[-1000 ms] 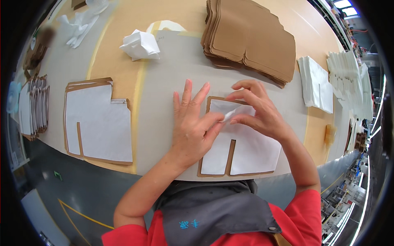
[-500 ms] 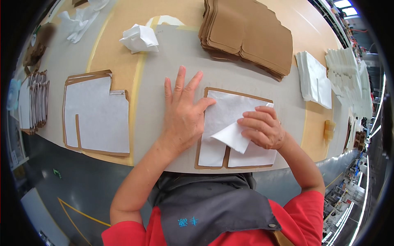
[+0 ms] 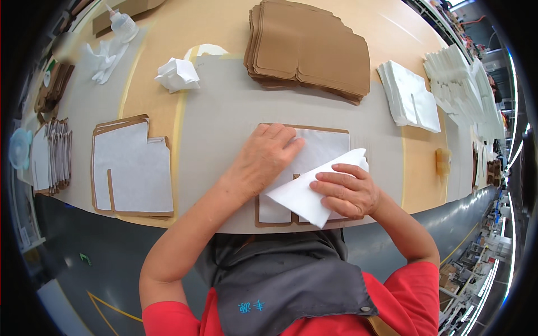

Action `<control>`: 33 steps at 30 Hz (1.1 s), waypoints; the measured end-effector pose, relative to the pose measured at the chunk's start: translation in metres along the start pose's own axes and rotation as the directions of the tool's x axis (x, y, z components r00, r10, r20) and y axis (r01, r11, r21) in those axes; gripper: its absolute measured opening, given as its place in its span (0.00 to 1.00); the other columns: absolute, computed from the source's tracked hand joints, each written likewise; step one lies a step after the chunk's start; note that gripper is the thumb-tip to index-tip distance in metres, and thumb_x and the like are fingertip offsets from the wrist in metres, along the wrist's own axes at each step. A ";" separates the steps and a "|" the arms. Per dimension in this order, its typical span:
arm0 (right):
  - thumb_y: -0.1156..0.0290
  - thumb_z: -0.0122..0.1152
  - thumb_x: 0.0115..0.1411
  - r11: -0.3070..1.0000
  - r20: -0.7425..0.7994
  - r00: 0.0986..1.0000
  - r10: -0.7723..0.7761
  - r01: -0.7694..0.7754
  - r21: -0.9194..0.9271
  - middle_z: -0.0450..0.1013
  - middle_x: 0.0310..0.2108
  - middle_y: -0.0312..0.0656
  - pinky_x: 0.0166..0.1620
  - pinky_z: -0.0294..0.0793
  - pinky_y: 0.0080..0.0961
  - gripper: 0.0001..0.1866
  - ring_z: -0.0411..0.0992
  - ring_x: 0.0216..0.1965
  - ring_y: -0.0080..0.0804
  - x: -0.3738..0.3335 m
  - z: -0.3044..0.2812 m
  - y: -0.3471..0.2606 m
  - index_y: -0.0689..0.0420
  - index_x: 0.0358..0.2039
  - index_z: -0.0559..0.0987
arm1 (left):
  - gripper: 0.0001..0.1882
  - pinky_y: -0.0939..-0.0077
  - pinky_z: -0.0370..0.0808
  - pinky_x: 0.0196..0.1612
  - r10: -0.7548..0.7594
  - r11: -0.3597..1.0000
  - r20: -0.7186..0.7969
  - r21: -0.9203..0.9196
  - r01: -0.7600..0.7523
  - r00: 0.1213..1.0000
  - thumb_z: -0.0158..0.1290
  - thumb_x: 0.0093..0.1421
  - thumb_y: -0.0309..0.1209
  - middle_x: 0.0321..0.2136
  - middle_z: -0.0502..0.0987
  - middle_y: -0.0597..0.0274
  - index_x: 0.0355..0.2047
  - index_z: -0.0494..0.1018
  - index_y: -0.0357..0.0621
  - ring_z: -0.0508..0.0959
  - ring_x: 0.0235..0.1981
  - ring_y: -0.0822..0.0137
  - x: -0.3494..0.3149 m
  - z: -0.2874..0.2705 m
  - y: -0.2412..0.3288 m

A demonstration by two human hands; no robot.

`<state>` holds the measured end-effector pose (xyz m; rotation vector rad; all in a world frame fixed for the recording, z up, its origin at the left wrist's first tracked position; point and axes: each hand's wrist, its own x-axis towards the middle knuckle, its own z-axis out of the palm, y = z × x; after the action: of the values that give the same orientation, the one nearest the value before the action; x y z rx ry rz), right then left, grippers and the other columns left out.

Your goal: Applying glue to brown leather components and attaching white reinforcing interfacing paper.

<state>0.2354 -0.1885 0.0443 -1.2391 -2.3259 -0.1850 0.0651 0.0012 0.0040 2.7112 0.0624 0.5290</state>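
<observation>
At the left edge of the tabletop there is a row of white and brown pieces, standing close together. Farther away lie a white cloth and, just beside it, a clear bottle. To the right, near the near edge, lies a stack of notched panels, white over brown. Beyond it is a crumpled paper.

In the middle, the panel lies flat near the person, its white face on brown backing. The left hand rests at its far left part with fingers bent; I cannot tell if they grip it. The brown stack lies beyond. The right hand holds a folded sheet, white, against the panel's near right part, partly over the slot; the fingers are bent and the thumb is hidden.

Farther right are the white sheets, and nearer, an amber roll.
</observation>
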 end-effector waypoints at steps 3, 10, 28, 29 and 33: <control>0.72 0.59 0.61 1.000 0.005 1.000 0.017 -0.017 -0.013 0.80 0.45 0.42 0.53 0.76 0.39 0.08 0.80 0.46 0.37 -0.004 -0.017 -0.027 0.52 0.37 0.69 | 0.18 0.64 0.69 0.55 -0.001 1.000 -0.038 0.010 0.002 0.999 0.50 0.55 0.23 0.45 0.76 0.59 0.47 0.78 0.42 0.74 0.52 0.58 0.000 0.002 -0.001; 0.67 0.51 0.64 0.989 -0.061 0.988 -0.142 0.144 0.035 0.73 0.30 0.35 0.32 0.74 0.27 0.06 0.75 0.30 0.30 0.001 -0.102 -0.122 0.44 0.41 0.67 | 0.25 0.64 0.68 0.55 0.001 0.994 -0.052 0.112 0.005 0.999 0.50 0.52 0.17 0.46 0.76 0.62 0.50 0.77 0.45 0.71 0.55 0.59 0.002 0.001 -0.003; 0.70 0.62 0.65 0.421 -0.104 0.521 0.847 -0.778 -0.467 0.70 0.61 0.40 0.64 0.67 0.36 0.27 0.69 0.59 0.39 -0.180 -0.175 0.098 0.50 0.64 0.70 | 0.21 0.66 0.73 0.49 -0.018 0.999 0.102 -0.038 0.022 0.995 0.54 0.50 0.17 0.43 0.78 0.63 0.45 0.79 0.41 0.76 0.48 0.61 -0.095 -0.053 0.053; 0.70 0.62 0.64 0.436 -0.125 0.551 0.825 -0.761 -0.480 0.69 0.63 0.40 0.65 0.66 0.36 0.29 0.67 0.62 0.39 -0.165 -0.165 0.095 0.49 0.65 0.68 | 0.21 0.66 0.74 0.49 -0.001 1.000 0.109 -0.015 0.003 0.994 0.54 0.50 0.17 0.44 0.78 0.63 0.46 0.79 0.41 0.76 0.49 0.61 -0.095 -0.053 0.057; 0.86 0.70 0.46 0.700 -0.039 0.728 0.685 -0.672 -0.242 0.74 0.57 0.39 0.63 0.68 0.36 0.35 0.71 0.58 0.43 -0.058 -0.093 0.036 0.53 0.57 0.76 | 0.22 0.67 0.74 0.49 -0.004 1.000 0.144 -0.018 0.006 0.989 0.55 0.51 0.19 0.45 0.78 0.64 0.48 0.78 0.40 0.76 0.50 0.62 -0.104 -0.055 0.064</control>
<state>0.3254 -0.2424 0.0927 -2.1657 -1.7494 -0.1755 -0.0532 -0.0507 0.0379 2.7222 0.0257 0.3287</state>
